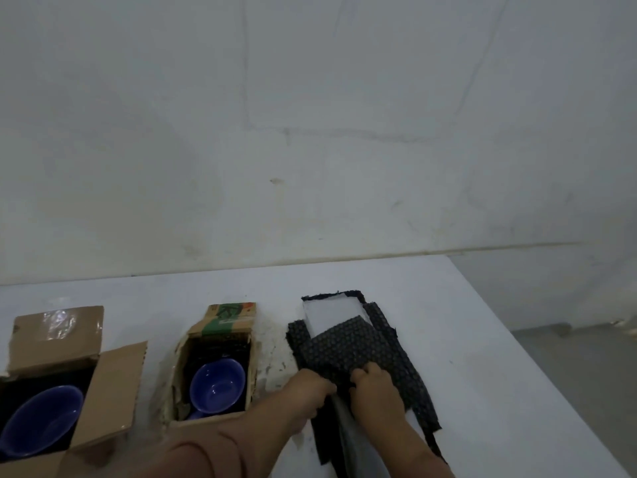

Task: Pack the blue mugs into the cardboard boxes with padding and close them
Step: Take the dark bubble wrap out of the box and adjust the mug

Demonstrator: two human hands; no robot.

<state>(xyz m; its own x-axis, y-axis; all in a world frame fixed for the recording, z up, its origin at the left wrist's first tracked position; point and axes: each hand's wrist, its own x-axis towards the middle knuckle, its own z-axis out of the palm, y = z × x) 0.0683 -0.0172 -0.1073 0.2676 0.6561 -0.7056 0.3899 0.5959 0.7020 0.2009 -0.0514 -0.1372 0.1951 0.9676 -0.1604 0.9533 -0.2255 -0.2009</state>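
Fingers [327,388] of both our hands pinch the near edge of the black padding [348,346]. Far left sits the left box [113,384], open, blue mug [41,419] inside; next the middle box [227,319], open too, holding a second mug [217,381]. Then our left hand [308,391], our right hand [375,384] just beside it. The padding runs lengthwise away from us; both boxes lie leftward, nearer our left hand.

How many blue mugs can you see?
2. One blue mug sits in the open box at the far left; the other mug is in the middle box. No others show.
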